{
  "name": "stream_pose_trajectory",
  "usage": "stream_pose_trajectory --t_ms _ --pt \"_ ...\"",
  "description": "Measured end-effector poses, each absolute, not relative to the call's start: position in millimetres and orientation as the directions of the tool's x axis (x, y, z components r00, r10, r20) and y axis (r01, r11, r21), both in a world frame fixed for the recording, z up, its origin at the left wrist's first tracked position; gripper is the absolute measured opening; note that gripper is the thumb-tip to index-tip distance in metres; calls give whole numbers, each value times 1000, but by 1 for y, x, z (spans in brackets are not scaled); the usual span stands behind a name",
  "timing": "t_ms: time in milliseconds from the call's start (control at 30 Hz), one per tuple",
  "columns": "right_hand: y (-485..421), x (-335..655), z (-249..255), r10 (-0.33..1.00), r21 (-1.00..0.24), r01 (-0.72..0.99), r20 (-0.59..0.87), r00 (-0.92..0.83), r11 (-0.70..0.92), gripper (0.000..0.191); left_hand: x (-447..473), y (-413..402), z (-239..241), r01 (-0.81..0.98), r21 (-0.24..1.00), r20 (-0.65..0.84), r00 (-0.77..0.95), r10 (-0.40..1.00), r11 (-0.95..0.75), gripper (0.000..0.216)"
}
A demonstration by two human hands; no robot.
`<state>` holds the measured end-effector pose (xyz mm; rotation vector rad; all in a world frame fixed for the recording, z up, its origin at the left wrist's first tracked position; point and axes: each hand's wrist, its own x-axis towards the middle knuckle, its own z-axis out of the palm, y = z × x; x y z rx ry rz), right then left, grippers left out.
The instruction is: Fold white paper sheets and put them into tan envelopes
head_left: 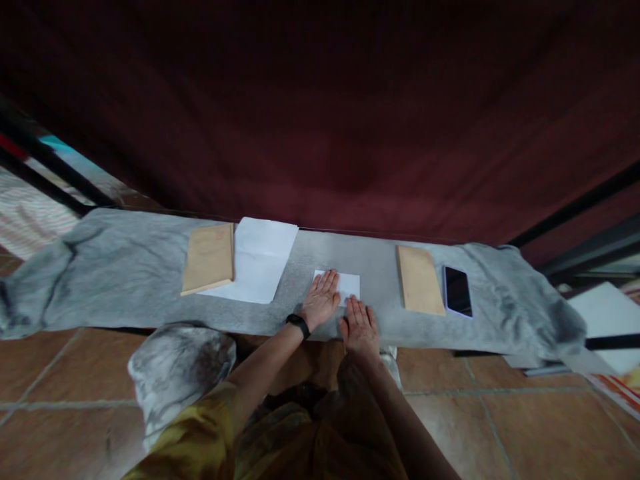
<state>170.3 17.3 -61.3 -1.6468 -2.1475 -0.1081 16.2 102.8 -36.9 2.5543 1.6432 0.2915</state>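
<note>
A small folded white paper [348, 285] lies on a grey cloth-covered bench [125, 287]. My left hand [321, 299], with a black band on its wrist, lies flat on the paper's left part, fingers stretched out. Just below the paper's right part, my right hand [359, 325] rests flat on the cloth with its fingertips touching the paper's near edge. Both hands are open and hold nothing.
To the left lie a tan envelope [209, 259] and a larger white sheet [261, 260]. Right of the hands are another tan envelope [420, 279] and a dark phone [457, 291]. A dark red curtain [320, 113] hangs behind. Tiled floor [500, 413] lies below.
</note>
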Motion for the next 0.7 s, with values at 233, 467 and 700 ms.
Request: stream_pose_trajectory --t_ms 233,467,700 --pt "18 171 -61 910 -207 934 362 -202 290 56 6 115 -39 935 158 137 299 944 -319 57" --pt "18 169 -61 908 -208 938 375 -185 277 55 -5 125 -24 941 164 107 281 954 -296 48" --pt "18 168 -58 922 -215 940 342 -180 264 52 -9 148 -3 910 324 54 257 965 -260 28"
